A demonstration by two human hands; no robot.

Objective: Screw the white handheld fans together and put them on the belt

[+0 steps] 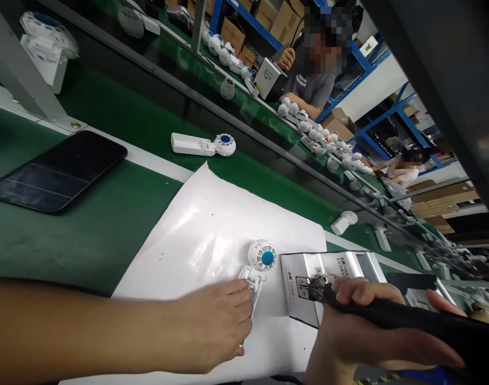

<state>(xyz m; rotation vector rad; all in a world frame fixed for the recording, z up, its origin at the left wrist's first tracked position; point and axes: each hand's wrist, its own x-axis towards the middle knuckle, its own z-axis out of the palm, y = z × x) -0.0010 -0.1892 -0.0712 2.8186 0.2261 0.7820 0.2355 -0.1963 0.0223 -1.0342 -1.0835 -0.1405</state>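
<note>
Green surface (108, 240) extending beneath and beyond both hands. On it, under the left hand, lies a glossy white sheet (168, 256). A metal box printed "6K1050" (292, 275) stands on the sheet's far side, just beyond the right hand. The right hand (356, 326) is wrapped around a black rod-shaped tool (412, 318), its tip at the box's small window; contact there cannot be told. A black phone-like slab (60, 171) rests well beyond the left forearm. The left hand (220, 321), fingers bent together, grips the arm of a white unit (262, 255); the unit's round, blue-centred head projects just past the fingertips, above the sheet. A second white unit (204, 144) lies farther beyond the left hand.
</note>
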